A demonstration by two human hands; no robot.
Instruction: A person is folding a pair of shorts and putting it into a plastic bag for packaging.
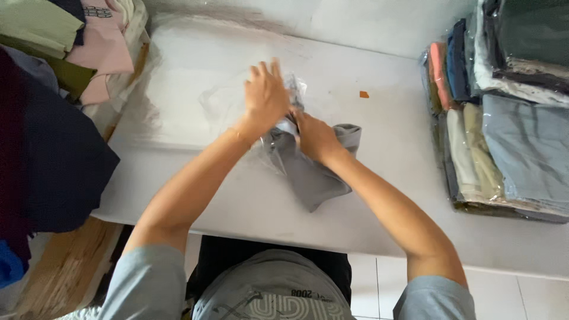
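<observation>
A folded grey garment (314, 175) lies on the white table (379, 148), its far end inside a clear plastic bag (228, 104). My left hand (265, 95) rests on top of the bag with fingers spread, pressing it where the garment enters. My right hand (314, 135) grips the grey garment near the bag's mouth. The part of the garment inside the bag is mostly hidden under my left hand.
A stack of bagged folded clothes (504, 130) in several colours fills the right side of the table. Loose garments, dark blue (53, 160), pink (104, 47) and green, pile up at the left. A small orange scrap (364, 94) lies on the table.
</observation>
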